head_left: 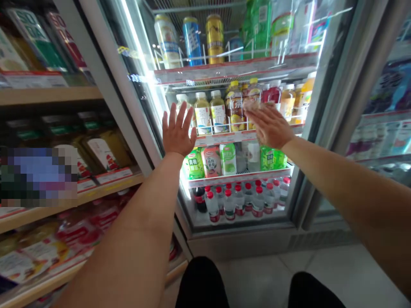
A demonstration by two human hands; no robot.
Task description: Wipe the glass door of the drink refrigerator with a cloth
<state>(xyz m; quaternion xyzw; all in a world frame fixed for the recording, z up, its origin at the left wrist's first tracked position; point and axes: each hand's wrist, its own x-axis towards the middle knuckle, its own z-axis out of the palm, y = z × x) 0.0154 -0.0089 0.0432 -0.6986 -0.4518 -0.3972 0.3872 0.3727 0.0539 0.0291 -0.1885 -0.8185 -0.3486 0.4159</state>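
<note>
My left hand is raised with its fingers spread, in front of the left part of a glass-door cooler. It holds nothing. Behind it and to its right stand pale-labelled bottles on the middle shelf. My right hand is before the right part of the same shelf, its fingers stretched out and pointing left. Something pale and crumpled shows at its fingertips, too blurred to name. Next to these fingertips are yellow-capped tea bottles.
Cans and green bottles fill the cooler's top shelf. Cartons and red-capped water bottles stand lower. Wooden shelves with bottles run along the left. Another cooler is at the right. Tiled floor lies below.
</note>
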